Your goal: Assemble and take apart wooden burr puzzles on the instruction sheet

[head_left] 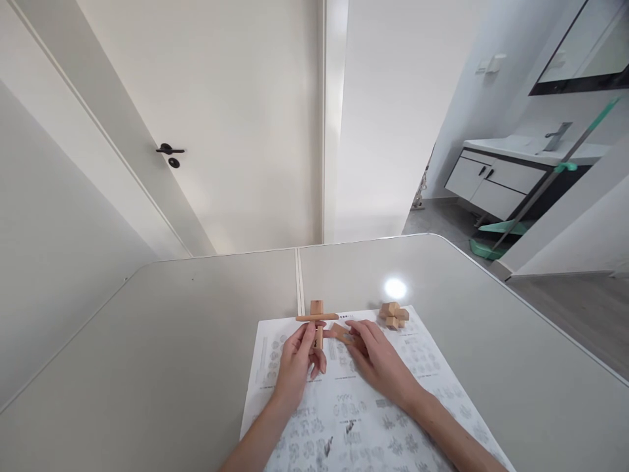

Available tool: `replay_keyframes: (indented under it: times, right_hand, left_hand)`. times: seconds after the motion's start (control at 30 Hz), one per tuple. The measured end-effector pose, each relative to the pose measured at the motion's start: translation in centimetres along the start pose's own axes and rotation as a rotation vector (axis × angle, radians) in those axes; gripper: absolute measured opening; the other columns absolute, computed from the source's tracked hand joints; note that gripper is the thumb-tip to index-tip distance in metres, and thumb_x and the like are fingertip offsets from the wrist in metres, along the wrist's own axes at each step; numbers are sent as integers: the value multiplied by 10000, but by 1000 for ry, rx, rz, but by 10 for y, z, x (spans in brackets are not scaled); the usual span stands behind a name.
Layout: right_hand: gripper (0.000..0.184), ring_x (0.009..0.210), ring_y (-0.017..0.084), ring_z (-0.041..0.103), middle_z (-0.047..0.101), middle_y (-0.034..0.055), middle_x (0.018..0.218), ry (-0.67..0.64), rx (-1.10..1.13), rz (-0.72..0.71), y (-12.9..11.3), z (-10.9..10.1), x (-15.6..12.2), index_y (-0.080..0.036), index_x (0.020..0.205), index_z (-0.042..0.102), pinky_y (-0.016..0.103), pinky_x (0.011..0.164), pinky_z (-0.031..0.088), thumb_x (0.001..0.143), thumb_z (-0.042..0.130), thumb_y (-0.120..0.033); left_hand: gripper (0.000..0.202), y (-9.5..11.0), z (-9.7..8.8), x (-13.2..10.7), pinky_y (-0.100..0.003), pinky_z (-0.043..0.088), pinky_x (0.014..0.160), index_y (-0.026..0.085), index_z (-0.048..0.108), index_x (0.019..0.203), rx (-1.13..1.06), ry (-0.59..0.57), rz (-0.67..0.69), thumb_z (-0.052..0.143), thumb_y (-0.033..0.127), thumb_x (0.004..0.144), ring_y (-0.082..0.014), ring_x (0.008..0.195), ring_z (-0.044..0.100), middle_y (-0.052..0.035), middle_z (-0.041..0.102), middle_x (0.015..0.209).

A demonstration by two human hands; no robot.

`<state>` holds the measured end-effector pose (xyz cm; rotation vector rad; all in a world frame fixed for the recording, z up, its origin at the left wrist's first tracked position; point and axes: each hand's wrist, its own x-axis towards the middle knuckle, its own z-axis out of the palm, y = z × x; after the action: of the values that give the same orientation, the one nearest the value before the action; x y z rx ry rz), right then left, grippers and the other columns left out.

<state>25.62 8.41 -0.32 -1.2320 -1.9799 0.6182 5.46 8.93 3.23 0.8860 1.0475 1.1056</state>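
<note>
- Head view: a white printed sheet [260,400] lies on the grey table [147,360], bearing rows of grey diagrams and short lines of text. The print is too small and blurred to read.
- Small dark marks show on the lower part of the upright wooden piece [317,306]; they cannot be made out either.
- The left hand [293,364] comes up from the lower edge, grasping that upright piece between thumb and fingers over the sheet's top edge. A thin wooden bar [324,317] crosses it above the thumb.
- The right hand [381,354] reaches in from the lower right, its back upward and fingers pointing left. Thumb and fingers lie around a loose wooden piece [339,331], touching it; whether they grip it or only rest there, I cannot tell.
- An interlocked wooden block cluster [393,314] sits near the sheet's upper right corner, beyond the right hand.
</note>
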Motion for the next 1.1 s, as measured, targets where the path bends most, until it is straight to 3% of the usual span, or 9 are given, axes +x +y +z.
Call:
replay_keyframes:
  times: [0.17,0.3,0.37,0.5,0.63,0.73,0.87,1.0,1.1]
  right_hand:
    - [368,917,236,678,535,115,1247,75,112,65,6,4,-1,-300,1389,450,456,840,627,1042,399,-187]
    - [167,855,229,683,563,118,1200,109,180,76,8,4,-1,-260,1138,589,427,791,626,1057,446,-293]
    - [200,833,237,669,601,110,1115,117,180,81,6,1,0,-249,1014,601,419,746,608,1066,444,-361]
    - [291,832,257,649,663,86,965,167,214,166,-1,-4,2,-251,1002,606,386,691,558,1064,444,-484]
    - [348,614,189,581,661,23,767,176,507,325,-8,-9,6,-235,1034,593,313,574,494,992,575,-580]
    - [417,495,124,464,645,-4,766,143,750,401,-9,-13,9,-230,1110,566,268,488,397,969,595,-621]
    - [409,445,64,273,494,-73,655,139,987,493,-8,-18,11,-232,1092,589,220,437,223,949,652,-610]
    - [311,481,46,299,494,-53,725,79,1283,513,-8,-24,10,-226,1055,627,216,477,254,966,692,-517]
    - [309,463,41,337,558,-30,778,-2,1400,487,-10,-27,9,-236,1167,638,224,476,252,964,716,-455]
  left_hand:
    - [493,0,-1,1,-220,296,398,162,674,1082,-13,-8,0,667,621,901,-60,421,532,-116,760,1028]
    - [490,1,0,0,-226,308,407,162,670,1063,-22,-15,1,668,623,897,-63,424,529,-117,761,1036]
    - [497,2,0,-1,-228,314,413,159,669,1053,-25,-23,3,668,630,894,-65,427,525,-121,761,1028]
    - [465,0,-3,1,-227,318,424,148,667,1043,-38,-52,7,660,596,918,-66,435,528,-119,758,988]
    - [428,-2,-4,1,-225,316,424,150,665,1004,-95,-87,-3,668,571,928,-63,434,514,-66,727,877]
    - [417,-2,-2,-1,-220,289,414,159,665,976,-184,-112,-52,700,569,908,-48,409,467,-15,677,788]
    - [358,-2,1,-4,-216,279,425,157,671,964,-288,-196,-160,725,507,914,-41,419,455,-6,644,791]
    - [294,-2,3,-5,-217,318,471,139,685,994,-343,-268,-243,738,420,927,-45,467,461,-23,628,825]
    - [272,0,5,-5,-221,334,496,132,693,998,-374,-301,-266,748,388,928,-48,487,452,-26,617,823]
